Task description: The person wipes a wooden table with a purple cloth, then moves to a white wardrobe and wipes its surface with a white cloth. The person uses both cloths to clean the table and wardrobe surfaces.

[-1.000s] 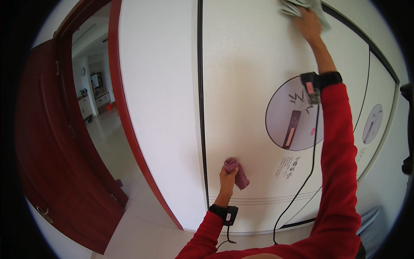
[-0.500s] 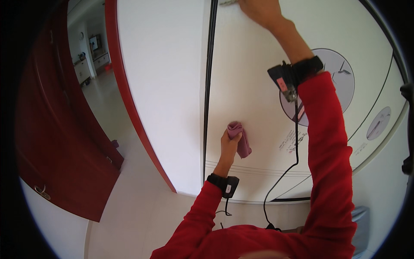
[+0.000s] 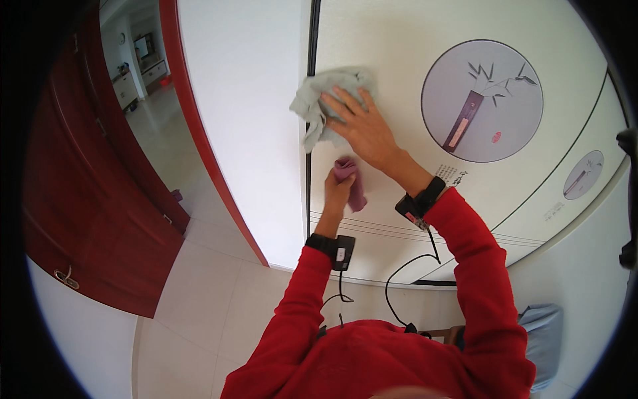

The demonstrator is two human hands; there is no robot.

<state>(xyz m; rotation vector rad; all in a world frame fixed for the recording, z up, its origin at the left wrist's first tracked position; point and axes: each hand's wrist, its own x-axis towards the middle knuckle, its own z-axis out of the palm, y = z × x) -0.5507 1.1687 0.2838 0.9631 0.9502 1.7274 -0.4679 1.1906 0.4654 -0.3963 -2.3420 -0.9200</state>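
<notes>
My right hand [image 3: 362, 130] lies with fingers spread over a pale grey-green cloth [image 3: 319, 100], pressing it against a cream sliding door panel [image 3: 392, 40]. The rumpled cloth overlaps the door's black left edge and hangs past it towards the white wall. Lower down, my left hand [image 3: 337, 193] is closed round a rolled purple cloth [image 3: 352, 186], close to the same panel. Both wrists carry black straps with small boxes and cables.
A round bamboo picture [image 3: 482, 100] decorates the panel. On the left, a dark red door [image 3: 100, 199] stands open beside a red frame [image 3: 199, 146], with another room beyond. Blue-grey fabric [image 3: 541, 339] hangs at lower right. Pale floor tiles [image 3: 193, 292] lie below.
My right hand has come down and left with the grey-green cloth from the top edge of the picture. My left hand still holds the purple cloth, slightly higher in the picture.
</notes>
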